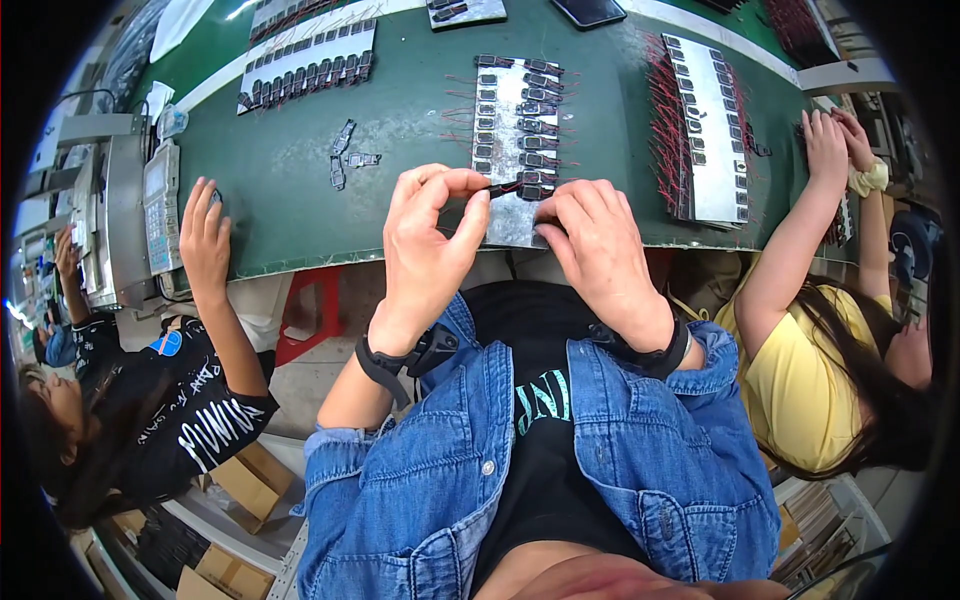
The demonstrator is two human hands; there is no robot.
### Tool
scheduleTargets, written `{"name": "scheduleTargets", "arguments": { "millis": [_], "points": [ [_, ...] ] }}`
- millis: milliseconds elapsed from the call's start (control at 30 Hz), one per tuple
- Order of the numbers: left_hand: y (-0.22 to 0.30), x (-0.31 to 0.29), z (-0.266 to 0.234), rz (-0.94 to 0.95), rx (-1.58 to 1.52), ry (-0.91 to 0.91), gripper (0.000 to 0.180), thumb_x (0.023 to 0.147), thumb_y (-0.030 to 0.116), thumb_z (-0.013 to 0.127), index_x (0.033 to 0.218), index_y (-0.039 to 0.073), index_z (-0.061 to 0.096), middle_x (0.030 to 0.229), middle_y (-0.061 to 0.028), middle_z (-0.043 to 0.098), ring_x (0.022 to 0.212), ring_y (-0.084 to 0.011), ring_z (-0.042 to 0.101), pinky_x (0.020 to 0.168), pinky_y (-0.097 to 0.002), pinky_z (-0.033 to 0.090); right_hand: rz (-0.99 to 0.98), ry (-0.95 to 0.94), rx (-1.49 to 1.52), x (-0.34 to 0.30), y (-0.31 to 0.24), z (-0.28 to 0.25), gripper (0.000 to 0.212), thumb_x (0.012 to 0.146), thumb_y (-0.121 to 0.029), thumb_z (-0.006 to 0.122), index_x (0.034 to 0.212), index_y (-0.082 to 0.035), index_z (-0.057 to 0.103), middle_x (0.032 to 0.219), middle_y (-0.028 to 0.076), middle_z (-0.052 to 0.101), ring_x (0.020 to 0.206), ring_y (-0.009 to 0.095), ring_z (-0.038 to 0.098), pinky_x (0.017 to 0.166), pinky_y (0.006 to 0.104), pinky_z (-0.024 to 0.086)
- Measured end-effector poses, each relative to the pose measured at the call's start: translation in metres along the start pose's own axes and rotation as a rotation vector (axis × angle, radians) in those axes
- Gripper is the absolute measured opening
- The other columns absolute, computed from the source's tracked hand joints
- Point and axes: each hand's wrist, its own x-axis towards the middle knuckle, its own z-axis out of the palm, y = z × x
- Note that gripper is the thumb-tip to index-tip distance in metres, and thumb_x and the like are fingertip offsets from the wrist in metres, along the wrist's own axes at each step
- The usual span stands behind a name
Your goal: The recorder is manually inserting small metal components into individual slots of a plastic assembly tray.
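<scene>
My left hand (425,230) pinches a small black part with thin wires (504,188) between thumb and forefinger, over the near end of a pale metal plate (512,222). Two columns of small black rectangular modules (538,143) lie along that plate, with thin red wires sticking out at both sides. At the plate's near right corner is my right hand (605,255), its fingers curled and the thumb drawn in. Something dark shows by those fingertips, too hidden to name. Both wrists wear black bands.
Loose modules (340,155) lie left on the green table (420,90). A stack of loaded plates (712,150) stands right, another loaded plate (310,65) far left. A keypad device (160,205) sits at the left edge. Co-workers' hands (205,240) flank me on both sides.
</scene>
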Motion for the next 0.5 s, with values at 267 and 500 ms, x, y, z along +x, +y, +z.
{"name": "scheduleTargets", "arguments": {
  "millis": [267, 500],
  "points": [
    [0.001, -0.002, 0.019, 0.249, 0.277, -0.145, 0.011, 0.080, 0.009, 0.071, 0.090, 0.006, 0.069, 0.090, -0.0059, 0.066, 0.094, -0.0250, 0.058, 0.090, -0.0386, 0.042, -0.043, 0.297, 0.123, -0.009, 0.021, -0.013, 0.022, 0.076, 0.004, 0.074, 0.093, -0.005, 0.063, 0.092, 0.007, 0.065, 0.090, 0.025, 0.060, 0.083, 0.0356, 0.046],
    [-0.003, -0.007, 0.027, 0.391, 0.477, -0.085, 0.016, 0.079, 0.011, 0.074, 0.093, 0.007, 0.068, 0.090, -0.0043, 0.065, 0.095, -0.0251, 0.058, 0.090, -0.0389, 0.042, 0.020, 0.300, 0.291, -0.011, 0.030, -0.012, 0.021, 0.078, 0.007, 0.072, 0.094, -0.003, 0.063, 0.092, 0.008, 0.066, 0.089, 0.023, 0.061, 0.082, 0.0323, 0.048]
  ]
}}
